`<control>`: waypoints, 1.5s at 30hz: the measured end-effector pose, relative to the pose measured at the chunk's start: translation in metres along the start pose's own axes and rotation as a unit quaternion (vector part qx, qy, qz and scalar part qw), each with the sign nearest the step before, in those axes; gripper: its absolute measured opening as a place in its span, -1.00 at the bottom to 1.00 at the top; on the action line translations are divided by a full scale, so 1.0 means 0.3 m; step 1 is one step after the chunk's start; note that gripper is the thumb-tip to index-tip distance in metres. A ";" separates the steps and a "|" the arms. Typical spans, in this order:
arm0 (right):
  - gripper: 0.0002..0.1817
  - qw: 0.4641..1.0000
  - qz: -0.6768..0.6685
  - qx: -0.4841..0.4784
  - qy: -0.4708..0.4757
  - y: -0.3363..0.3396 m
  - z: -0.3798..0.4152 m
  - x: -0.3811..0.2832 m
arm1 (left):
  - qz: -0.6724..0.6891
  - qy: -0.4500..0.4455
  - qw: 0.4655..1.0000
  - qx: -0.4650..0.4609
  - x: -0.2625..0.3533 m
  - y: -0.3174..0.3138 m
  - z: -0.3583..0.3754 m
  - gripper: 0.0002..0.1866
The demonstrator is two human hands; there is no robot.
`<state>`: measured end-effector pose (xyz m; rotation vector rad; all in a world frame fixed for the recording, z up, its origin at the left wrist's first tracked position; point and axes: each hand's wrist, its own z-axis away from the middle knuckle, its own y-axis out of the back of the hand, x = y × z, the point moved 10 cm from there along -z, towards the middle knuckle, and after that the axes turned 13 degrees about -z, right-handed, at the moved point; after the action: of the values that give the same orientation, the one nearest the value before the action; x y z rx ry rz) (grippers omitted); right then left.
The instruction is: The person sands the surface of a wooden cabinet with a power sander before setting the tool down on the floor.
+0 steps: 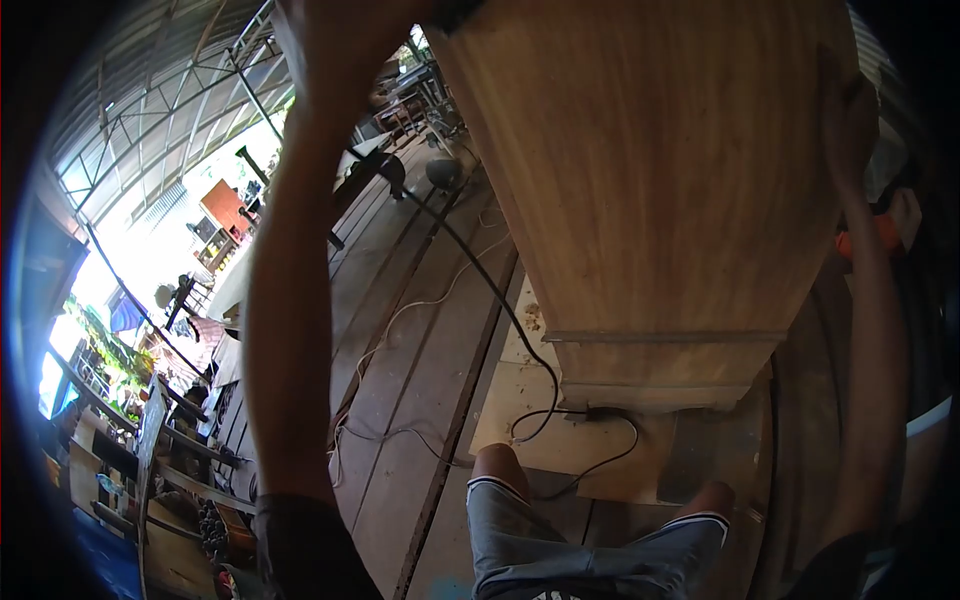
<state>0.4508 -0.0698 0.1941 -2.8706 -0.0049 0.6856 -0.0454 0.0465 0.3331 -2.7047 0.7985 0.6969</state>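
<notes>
Here, at two o'clock, the right hand (846, 125) lies open against the wooden cabinet (660, 210), while the left hand (362, 22), at eleven, is too cropped to judge.

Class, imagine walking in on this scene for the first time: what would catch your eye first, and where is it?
The large wooden furniture piece dominates the upper right, its broad grained face bordered by the right hand. Next comes the glare of daylight at the left, under a metal roof. Then a black cable curves across the plank floor.
</notes>
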 end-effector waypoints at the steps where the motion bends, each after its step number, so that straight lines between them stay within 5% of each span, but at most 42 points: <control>1: -0.05 1.000 0.000 0.000 -0.001 0.001 0.006 -0.002 | 0.040 0.043 0.997 0.041 0.037 0.034 0.024 -0.37; 2: -0.04 1.000 -0.004 0.010 -0.003 0.007 0.014 -0.008 | 0.078 0.087 0.990 0.081 0.079 0.085 0.065 -0.42; 4: -0.03 1.000 -0.011 0.020 -0.003 0.013 0.023 -0.029 | 0.025 0.057 0.997 0.038 0.125 0.097 0.215 -0.34; 8: 0.02 0.999 -0.049 0.018 -0.013 0.016 0.023 -0.032 | 0.039 0.162 0.983 -0.078 0.238 0.117 0.518 -0.39; 11: 0.00 0.999 -0.046 0.000 -0.029 0.008 0.022 -0.033 | 0.072 0.136 0.986 -0.064 0.320 0.135 0.656 -0.40; 15: -0.01 0.998 -0.009 -0.019 -0.056 0.000 0.015 -0.012 | 0.092 0.133 0.984 -0.074 0.324 0.126 0.647 -0.39; 21: -0.02 0.999 -0.034 0.020 -0.005 0.021 0.025 -0.050 | 0.026 0.102 0.994 0.019 0.204 0.102 0.323 -0.36; 27: -0.05 0.999 -0.024 0.027 0.012 0.027 0.023 -0.050 | 0.101 0.228 0.968 -0.031 0.171 0.110 0.088 -0.42; 29: -0.04 0.999 -0.021 0.027 0.009 0.039 0.032 -0.121 | 0.067 0.182 0.981 -0.012 0.198 0.101 0.169 -0.39; 32: -0.30 0.991 -0.101 -0.003 -0.083 0.046 0.062 -0.176 | 0.050 0.143 0.988 -0.021 0.310 0.094 0.338 -0.37; 34: -0.08 0.996 -0.066 0.057 -0.008 0.035 0.053 -0.108 | 0.067 0.148 0.985 -0.057 0.407 0.109 0.454 -0.39; 38: -0.07 0.993 -0.116 0.016 -0.031 0.041 0.048 -0.131 | 0.098 0.158 0.976 -0.115 0.589 0.131 0.654 -0.46; 40: -0.02 0.999 -0.019 -0.031 -0.029 0.002 -0.001 -0.026 | 0.110 0.149 0.972 -0.145 0.656 0.126 0.758 -0.44; 45: 0.00 0.999 -0.034 -0.005 -0.039 0.016 0.026 -0.064 | 0.141 0.088 0.973 -0.157 0.764 0.128 0.818 -0.40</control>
<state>0.4299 -0.0740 0.1950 -2.8364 -0.1162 0.7867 0.0097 -0.0023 0.0033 -3.0014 1.2300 0.7008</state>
